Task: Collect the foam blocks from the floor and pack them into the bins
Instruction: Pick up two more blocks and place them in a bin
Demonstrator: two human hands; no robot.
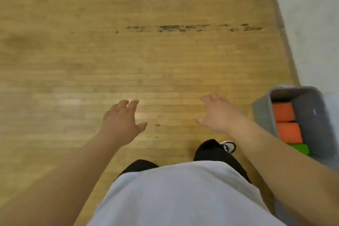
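Foam blocks in bin | left hand, right hand spread, palms down

the floor is narrow wood strips under varnish, with a soft sheen that shows as pale glare patches in the middle and at the left. a line of dark scuffs on the far side looks dull and rough. at the right, the bin looks like matt grey plastic with smooth walls. the orange blocks and the green block in it look like matt foam. the shirt is pale, smooth cloth; the trousers are matt black cloth.
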